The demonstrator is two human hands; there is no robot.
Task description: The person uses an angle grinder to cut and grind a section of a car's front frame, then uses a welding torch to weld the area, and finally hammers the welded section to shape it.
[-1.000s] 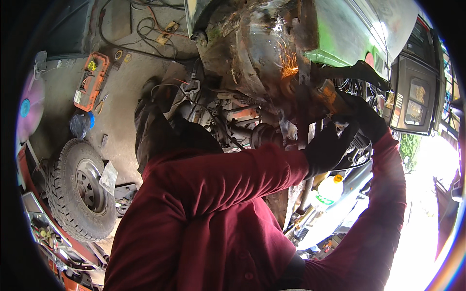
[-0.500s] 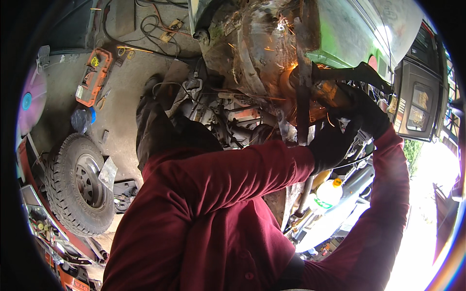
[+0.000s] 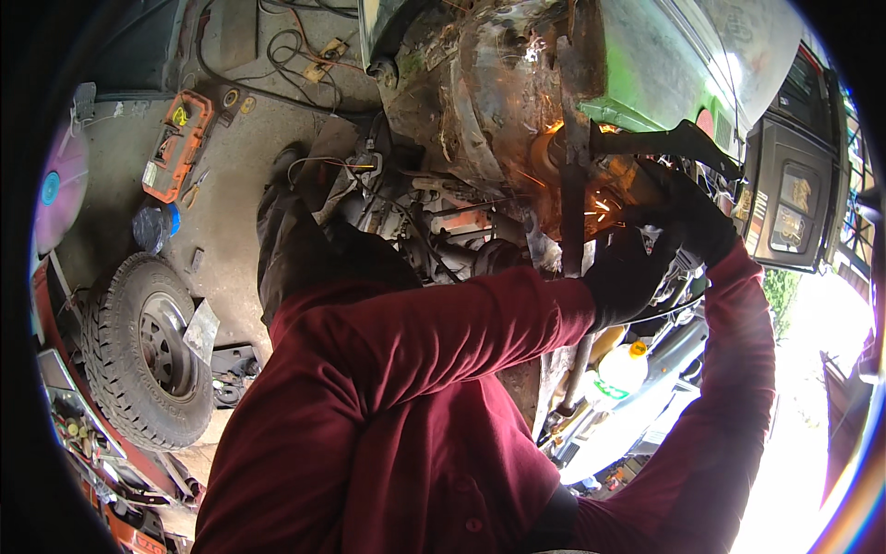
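Note:
My right hand point(image 3: 694, 217), in a black glove, is closed on a power tool point(image 3: 639, 185), seemingly a grinder, partly hidden behind a dark metal bracket point(image 3: 655, 140). My left hand point(image 3: 628, 275), also gloved in black, reaches up beside it with fingers curled toward the tool's lower part; its grip is largely hidden. Sparks and an orange glow point(image 3: 604, 205) show where the tool meets the rusty metal body of the vehicle point(image 3: 484, 102), behind an upright dark metal strip point(image 3: 569, 231). A cable crosses the exposed parts below, near my legs.
On the floor at left lie an orange toolbox point(image 3: 177, 148), a blue-lidded jar point(image 3: 153, 228), a spare wheel point(image 3: 148, 351) and cables point(image 3: 295, 51). A green panel point(image 3: 646, 83) is above the tool, a dark vehicle point(image 3: 789, 194) at right, and a yellow-capped jug point(image 3: 623, 369) below my hands.
Both hands have shifted slightly rightward since a second ago. The spark spray above the tool has shrunk, and more sparks and glow now show lower down, around the tool.

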